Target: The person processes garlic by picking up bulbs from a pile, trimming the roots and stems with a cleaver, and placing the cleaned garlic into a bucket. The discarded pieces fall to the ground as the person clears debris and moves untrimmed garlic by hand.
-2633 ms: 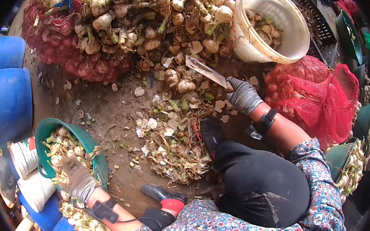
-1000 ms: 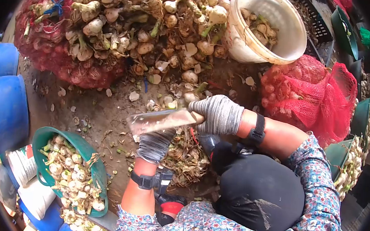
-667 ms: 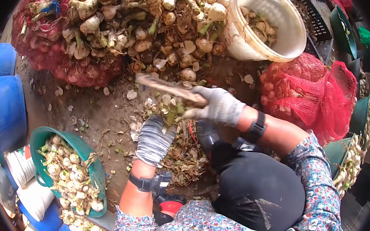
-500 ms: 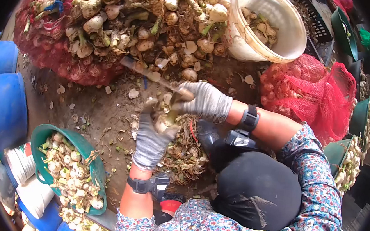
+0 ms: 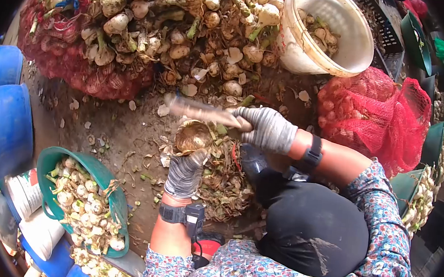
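Brown-skinned, the bulb (image 5: 192, 136) is being held by the left hand (image 5: 184, 175), fingertips hidden, best tucked clear, while the knife (image 5: 206, 112) is being gripped by curled fingers of the right hand (image 5: 271, 130).

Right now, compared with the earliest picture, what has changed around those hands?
The left hand has left the green tub, moving right and forward to above the scraps, and now holds a bulb. The right hand has come in toward it, bringing the knife closer. The knife is still in its grip; the white bucket and red mesh sack stayed put.
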### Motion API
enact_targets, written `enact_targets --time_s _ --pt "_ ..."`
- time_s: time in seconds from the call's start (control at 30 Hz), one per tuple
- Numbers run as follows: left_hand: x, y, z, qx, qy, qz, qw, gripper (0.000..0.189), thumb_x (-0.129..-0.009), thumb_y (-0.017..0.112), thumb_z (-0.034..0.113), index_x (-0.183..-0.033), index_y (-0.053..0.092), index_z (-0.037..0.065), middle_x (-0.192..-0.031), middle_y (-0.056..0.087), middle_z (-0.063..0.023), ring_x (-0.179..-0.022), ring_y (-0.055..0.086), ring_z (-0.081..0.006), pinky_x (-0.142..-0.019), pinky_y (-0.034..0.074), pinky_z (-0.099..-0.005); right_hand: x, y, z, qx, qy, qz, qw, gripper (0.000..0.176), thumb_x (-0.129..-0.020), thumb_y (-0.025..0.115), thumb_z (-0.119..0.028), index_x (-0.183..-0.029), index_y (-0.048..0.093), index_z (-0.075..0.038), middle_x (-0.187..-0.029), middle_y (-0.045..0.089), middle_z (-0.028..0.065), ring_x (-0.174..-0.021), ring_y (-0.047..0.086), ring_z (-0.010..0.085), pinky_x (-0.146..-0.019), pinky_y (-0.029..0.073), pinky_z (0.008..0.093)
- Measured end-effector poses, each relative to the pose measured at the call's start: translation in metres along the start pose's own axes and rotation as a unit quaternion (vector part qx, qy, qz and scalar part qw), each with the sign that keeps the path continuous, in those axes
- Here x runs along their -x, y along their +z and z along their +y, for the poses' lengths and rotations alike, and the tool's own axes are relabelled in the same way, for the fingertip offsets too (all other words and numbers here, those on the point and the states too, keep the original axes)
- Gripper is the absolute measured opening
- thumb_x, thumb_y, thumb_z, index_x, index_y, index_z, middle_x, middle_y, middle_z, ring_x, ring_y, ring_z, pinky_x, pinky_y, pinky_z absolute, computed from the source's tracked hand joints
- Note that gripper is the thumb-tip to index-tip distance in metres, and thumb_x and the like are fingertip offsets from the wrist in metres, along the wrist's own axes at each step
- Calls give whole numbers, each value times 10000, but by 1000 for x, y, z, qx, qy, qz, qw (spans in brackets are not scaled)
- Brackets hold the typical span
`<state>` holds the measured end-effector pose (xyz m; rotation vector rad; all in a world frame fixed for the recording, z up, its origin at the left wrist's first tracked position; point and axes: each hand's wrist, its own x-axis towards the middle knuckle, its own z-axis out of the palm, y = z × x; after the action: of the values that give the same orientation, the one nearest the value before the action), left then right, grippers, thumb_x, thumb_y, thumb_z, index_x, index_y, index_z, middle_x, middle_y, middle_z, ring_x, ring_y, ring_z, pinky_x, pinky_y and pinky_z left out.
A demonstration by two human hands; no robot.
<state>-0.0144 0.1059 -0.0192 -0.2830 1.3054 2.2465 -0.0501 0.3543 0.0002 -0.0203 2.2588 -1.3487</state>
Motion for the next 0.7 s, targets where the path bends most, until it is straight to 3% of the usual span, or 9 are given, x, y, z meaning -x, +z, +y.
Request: enact_targets --time_s 0.03,0.07,0.1,0.2,0.23,0.27,0.33,0.47,0.7 --pt "-7 -26 -20 -402 140 -11 905 593 -864 713 278 -1357 458 67 -1297 540 -60 -1177 522 -223 -1034 422 -380 9 -9 -12 79 -85 -5 993 296 -791 716 -267 -1035 634 -121 -784 648 158 -762 652 349 -671 513 411" --pt "-13 -52 -40 -726 254 -20 639 545 -902 674 275 -1362 454 84 -1325 531 -66 -1192 516 -232 -1039 421 -389 15 -17 -24 157 -169 -10 973 295 -763 716 -224 -1031 632 -136 -787 645 158 -772 646 373 -665 514 413" --pt "-13 -83 -60 -725 254 -22 640 545 -902 674 275 -1362 454 84 -1325 531 -66 -1192 516 -232 -1039 421 -389 16 -21 -33 220 -141 -76 962 302 -712 716 -185 -995 618 -149 -773 640 133 -764 653 362 -656 514 415" --pt "-2 -152 -100 -659 175 -52 730 574 -1007 488 348 -1505 270 163 -1524 328 -120 -1373 354 -255 -1136 298 -415 17 -20 -46 259 -129 -142 946 203 -749 671 -141 -940 601 -146 -778 637 119 -756 657 354 -634 505 428" --pt "10 -127 -98 -441 22 -11 897 591 -1011 427 447 -1457 328 72 -1448 445 -108 -1302 437 -213 -1081 386 -368 18 -19 -45 260 -127 -142 947 203 -749 671 -141 -940 601 -146 -778 637 119 -756 657 354 -634 505 428" --pt "13 -146 -107 -441 21 -12 897 591 -1011 427 447 -1457 328 72 -1448 445 -108 -1302 437 -213 -1081 386 -368 19 -18 -43 260 -160 -136 943 193 -757 659 -132 -942 604 -144 -774 636 118 -754 658 353 -627 503 433" --pt "21 -203 -134 -743 110 -11 660 583 -999 497 390 -1495 291 163 -1493 365 -135 -1334 400 -272 -1109 340 -408 19 -16 -41 258 -192 -130 938 185 -765 647 -122 -944 606 -142 -770 635 117 -751 660 353 -620 501 439" --pt "50 -122 -80 -585 37 6 810 576 -982 518 379 -1468 323 139 -1465 388 -129 -1297 429 -271 -1071 385 -403 16 -10 -38 276 -188 -131 933 180 -765 630 -118 -942 606 -116 -763 632 112 -745 660 356 -605 498 455" --pt "43 -55 -29 -552 91 -46 828 523 -956 562 315 -1416 393 131 -1376 470 -132 -1219 497 -272 -1027 424 -402 10 -7 -15 282 -193 -105 934 211 -737 637 -132 -933 569 -94 -781 631 130 -758 651 369 -603 498 459"
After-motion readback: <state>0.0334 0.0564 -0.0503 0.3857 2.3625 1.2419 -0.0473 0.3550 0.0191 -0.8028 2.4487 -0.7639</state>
